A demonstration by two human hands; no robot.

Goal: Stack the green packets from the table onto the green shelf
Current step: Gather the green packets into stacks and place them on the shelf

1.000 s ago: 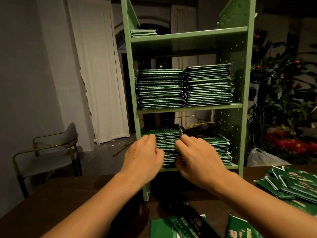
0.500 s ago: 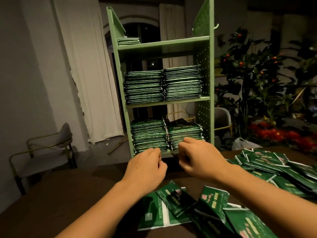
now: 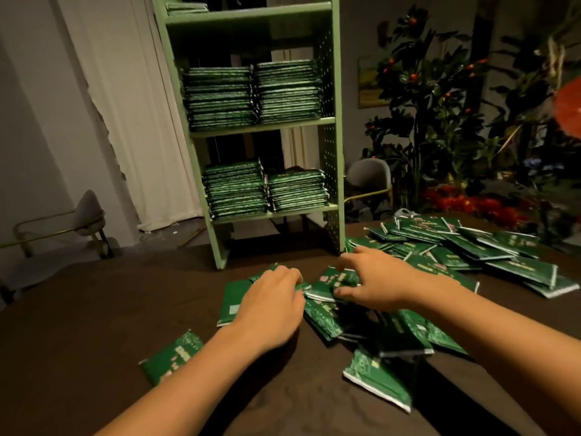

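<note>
Green packets point(image 3: 333, 313): flat rectangular foil-look sachets, dark green with pale printed lettering and a white edge seam; glossy. Judged light, thin, somewhat flexible and slippery against each other, so a loose sheaf will likely slide apart; best taken by pinching opposite long edges and squaring the sheaf before lifting. Location: scattered heap on the brown table point(image 3: 94, 325) directly in front of the green shelf point(image 3: 335, 99), with a larger spread point(image 3: 471, 250) to the right of the shelf foot and 1 stray packet point(image 3: 171, 357) nearer the camera, left of the heap. Shelf already carries 2 side-by-side stacks on the middle tier and 2 on the lower tier; a few packets on the top tier. Left hand point(image 3: 270, 306) lies palm-down on the heap, fingers curved over a packet edge; cannot tell if it actually grips. Right hand point(image 3: 374, 281) just beside it, apart from the left, fingers and thumb spread and curling toward a packet, contact blurred.
</note>
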